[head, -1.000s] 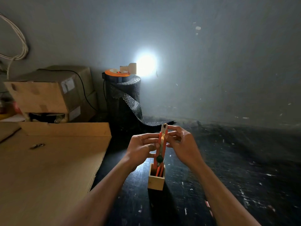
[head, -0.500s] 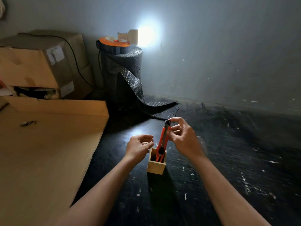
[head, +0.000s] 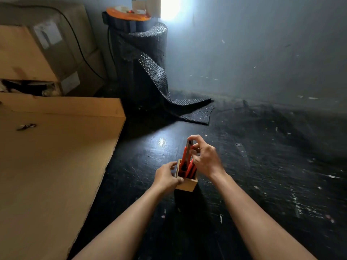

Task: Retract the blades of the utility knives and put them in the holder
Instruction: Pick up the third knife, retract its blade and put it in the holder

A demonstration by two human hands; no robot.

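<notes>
Left of centre in the lower frame, the left hand (head: 167, 178) is curled against the left wall of the wooden holder (head: 186, 184), thumb on the near corner and fingers round the far side; it grips the holder itself and appears to be steadying it on the dark desk (head: 262, 175). The holder stands upright just below frame centre, with orange knife handles already in it.

Directly above the holder's opening, the utility knife (head: 185, 156) stands nearly upright, leaning slightly left at its foot, so that its long axis runs from the holder up toward the middle of the frame. Its lower end is already inside the holder; its dark upper end sticks out above. No bare blade shows, though the blur makes that uncertain.

To the right, the right hand (head: 203, 158) comes in from the lower right, wrist bent, fingertips closed round the knife's upper part. This hand's grip sits above the holder, so the remaining travel looks to be straight down along the knife's own axis, then a release.
</notes>
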